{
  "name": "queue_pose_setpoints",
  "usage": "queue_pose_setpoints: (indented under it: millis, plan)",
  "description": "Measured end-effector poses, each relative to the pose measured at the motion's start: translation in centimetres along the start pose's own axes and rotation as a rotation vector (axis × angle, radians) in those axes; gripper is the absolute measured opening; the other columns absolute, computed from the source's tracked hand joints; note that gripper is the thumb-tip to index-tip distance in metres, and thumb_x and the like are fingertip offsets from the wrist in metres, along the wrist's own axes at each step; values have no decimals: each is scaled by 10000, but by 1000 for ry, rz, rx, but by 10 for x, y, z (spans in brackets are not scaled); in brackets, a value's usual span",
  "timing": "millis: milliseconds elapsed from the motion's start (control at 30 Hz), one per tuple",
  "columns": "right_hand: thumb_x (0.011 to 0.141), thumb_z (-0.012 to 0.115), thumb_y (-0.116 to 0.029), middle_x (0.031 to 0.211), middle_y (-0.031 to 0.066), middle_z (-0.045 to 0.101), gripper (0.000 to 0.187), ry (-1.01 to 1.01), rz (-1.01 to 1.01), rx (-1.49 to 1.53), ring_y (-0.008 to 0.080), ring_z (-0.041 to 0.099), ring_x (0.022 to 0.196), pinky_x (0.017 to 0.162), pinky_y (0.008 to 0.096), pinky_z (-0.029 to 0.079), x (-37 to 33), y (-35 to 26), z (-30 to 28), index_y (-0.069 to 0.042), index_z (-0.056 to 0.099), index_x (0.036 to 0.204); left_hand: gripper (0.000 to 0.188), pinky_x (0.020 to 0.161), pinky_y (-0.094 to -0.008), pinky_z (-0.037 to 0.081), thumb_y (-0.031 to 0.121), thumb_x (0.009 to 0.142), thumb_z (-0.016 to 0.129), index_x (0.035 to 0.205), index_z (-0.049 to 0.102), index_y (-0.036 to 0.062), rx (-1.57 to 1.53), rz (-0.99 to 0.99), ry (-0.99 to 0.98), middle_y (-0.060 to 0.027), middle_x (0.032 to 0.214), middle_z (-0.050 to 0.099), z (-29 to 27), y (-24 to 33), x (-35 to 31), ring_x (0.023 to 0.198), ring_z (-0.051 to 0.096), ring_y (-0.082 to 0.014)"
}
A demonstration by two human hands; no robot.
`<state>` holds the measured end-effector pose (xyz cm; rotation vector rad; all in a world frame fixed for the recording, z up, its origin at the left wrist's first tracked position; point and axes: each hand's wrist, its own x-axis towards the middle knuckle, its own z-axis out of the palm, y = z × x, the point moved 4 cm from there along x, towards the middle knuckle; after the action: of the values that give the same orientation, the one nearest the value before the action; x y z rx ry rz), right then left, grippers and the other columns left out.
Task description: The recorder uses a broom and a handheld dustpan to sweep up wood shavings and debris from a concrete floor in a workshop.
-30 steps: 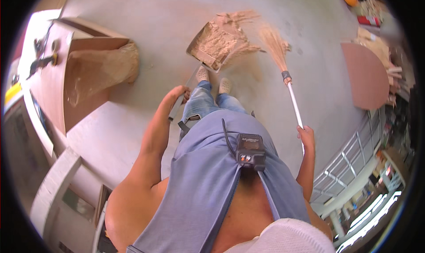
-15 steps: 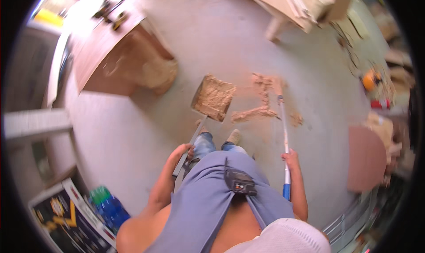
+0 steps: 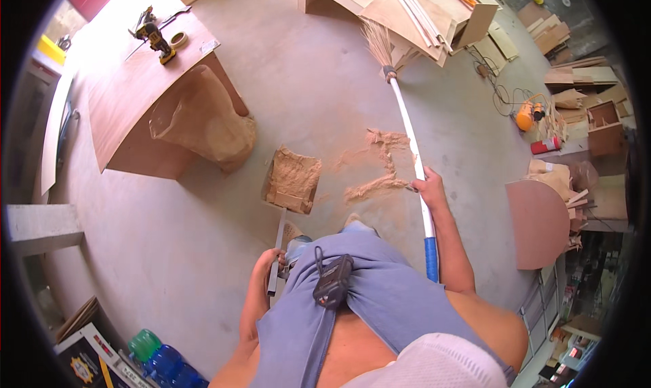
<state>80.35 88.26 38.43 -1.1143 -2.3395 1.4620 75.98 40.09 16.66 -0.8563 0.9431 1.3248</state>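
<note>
My left hand (image 3: 276,258) is closed round the grey handle of a dustpan (image 3: 291,182), whose pan is loaded with sawdust (image 3: 296,174). The pan lies just ahead of my feet. My right hand (image 3: 428,186) grips the white pole of a broom (image 3: 405,110), with a blue sleeve at its near end. The broom's straw bristles (image 3: 377,43) point away from me, close to the far workbench. Lines of loose sawdust (image 3: 380,188) lie on the floor between the dustpan and the broom pole.
A wooden bench (image 3: 135,110) at left carries a drill (image 3: 156,41) and a tape roll. Against it stands a plastic sack (image 3: 210,120). Boards top the far workbench (image 3: 413,15). At right are a semicircular panel (image 3: 540,224), wood scraps, cords and an orange tool (image 3: 525,116).
The broom has swung away from the sawdust; its bristles now reach toward the far workbench, and my right hand is farther forward. The dustpan appears lower and further left as the view shifts.
</note>
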Motion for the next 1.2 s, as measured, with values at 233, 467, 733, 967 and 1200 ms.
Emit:
queue_pose_setpoints:
  millis: [233, 467, 733, 967, 1200]
  plan:
    - [667, 589, -130, 679, 134, 583, 361, 226, -114, -235, 232, 568, 597, 578, 340, 455, 31, -35, 18, 0, 575, 1004, 100, 353, -201, 322, 110, 831, 454, 735, 454, 82, 86, 19, 30, 11, 544, 421, 4, 57, -24, 410, 402, -77]
    - [688, 554, -133, 783, 231, 616, 437, 393, -94, -524, 397, 607, 752, 682, 458, 494, 220, -20, 5, -31, 492, 1109, 75, 363, -199, 316, 105, 835, 472, 763, 456, 86, -14, 11, -18, 31, 564, 412, 40, 118, -16, 423, 395, -67]
    - [683, 542, -177, 806, 248, 617, 461, 576, -303, -440, 410, 606, 745, 694, 463, 498, 410, -102, -51, -34, 514, 1121, 158, 366, -198, 297, 75, 818, 493, 961, 428, 89, -213, 50, 47, 41, 571, 370, 124, 165, -31, 428, 371, -62]
    - [692, 540, -187, 852, 222, 629, 403, 597, -246, -462, 391, 610, 800, 735, 464, 488, 538, -128, -80, -70, 528, 1077, 200, 374, -196, 293, 73, 823, 489, 1018, 442, 72, -281, 73, 17, 38, 587, 366, 174, 209, -25, 434, 358, -61]
    - [721, 533, -149, 901, 207, 633, 373, 370, -70, -574, 380, 613, 842, 763, 463, 481, 592, -52, -23, -96, 534, 1090, 209, 378, -200, 293, 74, 822, 501, 1026, 453, 70, -309, 69, 2, 31, 595, 370, 201, 239, -23, 439, 358, -62]
